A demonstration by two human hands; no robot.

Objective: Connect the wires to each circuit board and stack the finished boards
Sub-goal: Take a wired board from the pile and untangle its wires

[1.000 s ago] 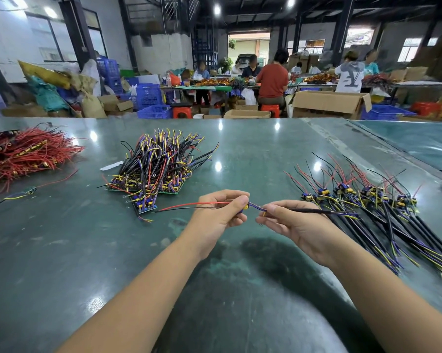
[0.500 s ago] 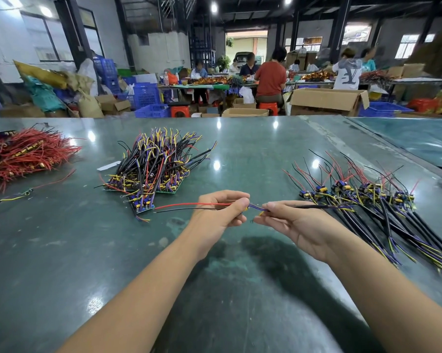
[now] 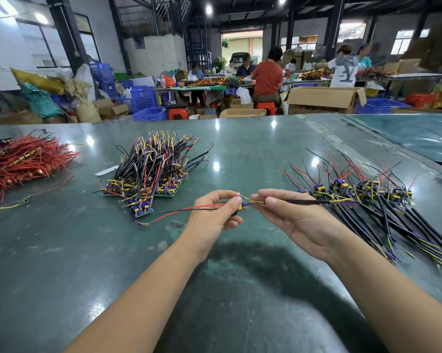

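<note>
Table (image 3: 62, 263): a dark green, glossy top, scuffed and mottled, is shown filling the foreground; ceiling lamps are mirrored in it as bright spots.
Left hand (image 3: 214, 212): fingers are curled round a small board (image 3: 240, 208), pinched at the fingertips above the table; red and black leads (image 3: 184, 208) are seen trailing from it to the left.
Right hand (image 3: 291, 217): thumb and forefinger are closed on a black-sleeved wire (image 3: 306, 201) just beside the board; its yellow and purple strands reach the board.
Unfinished pile (image 3: 367, 194): boards with loose wires are spread on the table to the right, near the right hand.
Stack (image 3: 148, 174): wired boards are heaped left of centre, beyond the left hand.
Red wires (image 3: 23, 161): a bundle is laid at the far left edge.
Second table (image 3: 418, 133): a similar green top is seen at the far right.
Room: a dim workshop is shown beyond the table, with cardboard boxes (image 3: 324, 99), blue crates (image 3: 143, 98), red stools (image 3: 177, 113), sacks and windows.
Workers (image 3: 267, 77): several people are seated or standing at distant benches.
</note>
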